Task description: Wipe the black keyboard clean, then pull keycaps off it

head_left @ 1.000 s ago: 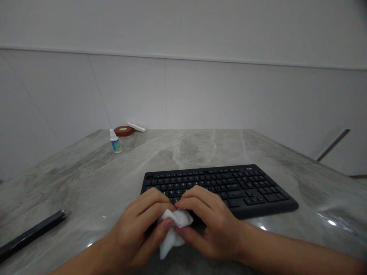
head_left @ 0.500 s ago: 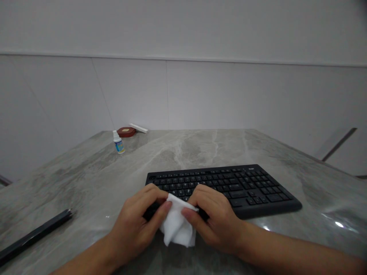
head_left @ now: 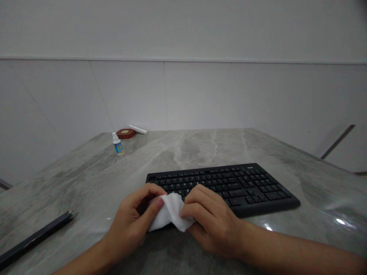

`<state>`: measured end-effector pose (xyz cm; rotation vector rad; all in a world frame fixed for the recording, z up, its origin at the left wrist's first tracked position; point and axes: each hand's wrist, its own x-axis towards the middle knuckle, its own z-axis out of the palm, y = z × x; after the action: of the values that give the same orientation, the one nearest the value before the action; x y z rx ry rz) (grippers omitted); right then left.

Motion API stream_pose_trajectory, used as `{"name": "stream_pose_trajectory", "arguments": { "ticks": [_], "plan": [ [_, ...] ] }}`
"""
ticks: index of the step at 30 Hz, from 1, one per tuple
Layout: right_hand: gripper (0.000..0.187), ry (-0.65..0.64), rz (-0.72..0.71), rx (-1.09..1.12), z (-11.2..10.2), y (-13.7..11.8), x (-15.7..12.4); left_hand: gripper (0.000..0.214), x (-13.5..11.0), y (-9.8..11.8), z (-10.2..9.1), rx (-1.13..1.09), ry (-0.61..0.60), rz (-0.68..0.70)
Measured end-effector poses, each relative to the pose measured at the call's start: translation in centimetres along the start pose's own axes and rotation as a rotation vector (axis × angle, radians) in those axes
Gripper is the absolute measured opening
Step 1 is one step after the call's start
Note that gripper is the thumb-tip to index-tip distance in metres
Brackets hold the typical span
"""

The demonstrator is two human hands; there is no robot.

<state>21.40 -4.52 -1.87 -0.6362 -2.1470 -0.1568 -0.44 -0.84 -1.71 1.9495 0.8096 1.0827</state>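
Observation:
Between my two hands is a crumpled white cloth or wipe (head_left: 171, 214); which of the two it is, I cannot tell. My left hand (head_left: 133, 221) pinches its left side between thumb and forefinger. The fingers of my right hand (head_left: 216, 219) are closed on its right side, the thumb mostly hidden below. Both hands are over the front left part of a black keyboard (head_left: 258, 183), which lies flat on the table and is partly covered by them.
A grey marbled table (head_left: 195, 149) reaches back to a pale wall (head_left: 197, 95). At the far left stand a small white-capped spray bottle (head_left: 117, 145), a dark red box (head_left: 125, 133) and a white strip (head_left: 138, 129). A long black object (head_left: 34, 238) lies front left.
The cloth has been bunched and folded between my hands, and its hanging lower end has come up. My right hand's fingers have shifted over its right edge.

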Motion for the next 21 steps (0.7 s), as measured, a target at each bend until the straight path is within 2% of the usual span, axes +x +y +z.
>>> {"name": "stream_pose_trajectory", "arguments": {
  "ticks": [4,8,11,16,18,21],
  "plan": [
    [0.026,-0.002,0.040,-0.064,-0.1,-0.1,-0.4,0.020,0.1,-0.4,0.0,-0.371,-0.059,-0.193],
    [0.029,-0.021,0.061,-0.048,0.0,0.0,-0.5,0.027,0.0,-0.2,-0.2,-0.642,-0.143,-0.256],
    [0.030,-0.008,0.029,0.003,0.1,0.1,-0.3,0.032,-0.1,0.1,-0.1,-0.699,-0.220,-0.263],
    [0.023,-0.015,-0.002,-0.031,-0.1,0.2,0.1,0.055,-0.2,0.4,0.7,-0.737,-0.443,-0.343],
    [0.024,0.023,0.028,-0.037,0.0,0.1,0.0,0.058,-0.4,0.5,0.9,-0.728,-0.438,-0.391],
    [0.035,0.188,0.243,-0.024,0.1,-0.2,-0.4,0.060,-0.5,0.8,0.7,-0.727,-0.344,-0.433]
  ]
}}
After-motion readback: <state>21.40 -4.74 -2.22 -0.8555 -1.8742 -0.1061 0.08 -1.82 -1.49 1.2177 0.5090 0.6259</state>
